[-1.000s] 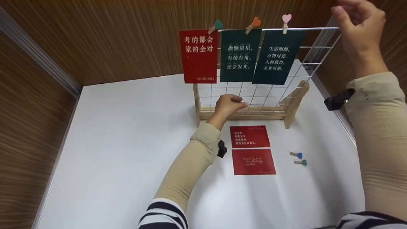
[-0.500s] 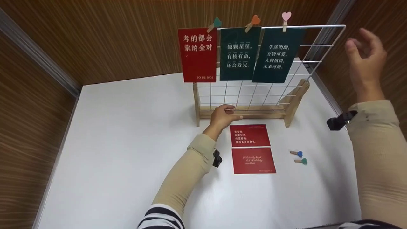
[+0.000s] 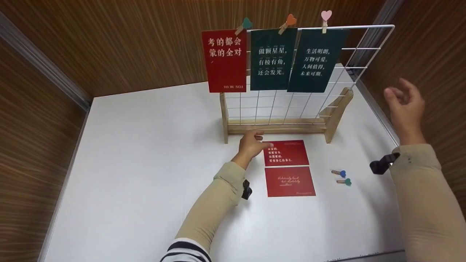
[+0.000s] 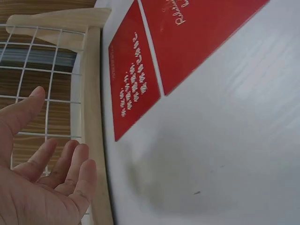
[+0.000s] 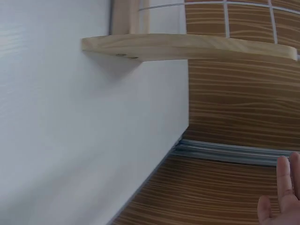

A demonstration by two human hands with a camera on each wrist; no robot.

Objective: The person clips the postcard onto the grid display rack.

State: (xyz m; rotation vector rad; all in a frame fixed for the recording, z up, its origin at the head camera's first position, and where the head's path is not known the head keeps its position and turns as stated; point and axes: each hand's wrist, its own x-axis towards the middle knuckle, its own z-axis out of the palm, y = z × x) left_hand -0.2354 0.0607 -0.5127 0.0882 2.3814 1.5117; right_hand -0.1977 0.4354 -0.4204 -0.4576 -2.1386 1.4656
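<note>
My left hand (image 3: 251, 145) hovers by the left end of the upper red card (image 3: 287, 154), fingers loosely bent. In the left wrist view that hand (image 4: 47, 183) holds nothing and is apart from the card. Below the upper card lies a second red card (image 3: 290, 182). To the right of the rack, my right hand (image 3: 407, 109) hangs in the air with relaxed fingers, nothing in it. Two clothespins lie on the table, one with a blue heart (image 3: 339, 173) and one with a green heart (image 3: 344, 182).
A white wire grid (image 3: 364, 58) stands in a wooden base (image 3: 276, 128). From its top bar hang a red card (image 3: 225, 72) and two dark green cards (image 3: 273, 78), held by heart clothespins (image 3: 325, 22). Wood-grain panels (image 3: 145, 43) border the white table (image 3: 145, 163).
My left hand has come down from in front of the grid to beside the upper red card. My right hand has left the grid's top right corner and lowered.
</note>
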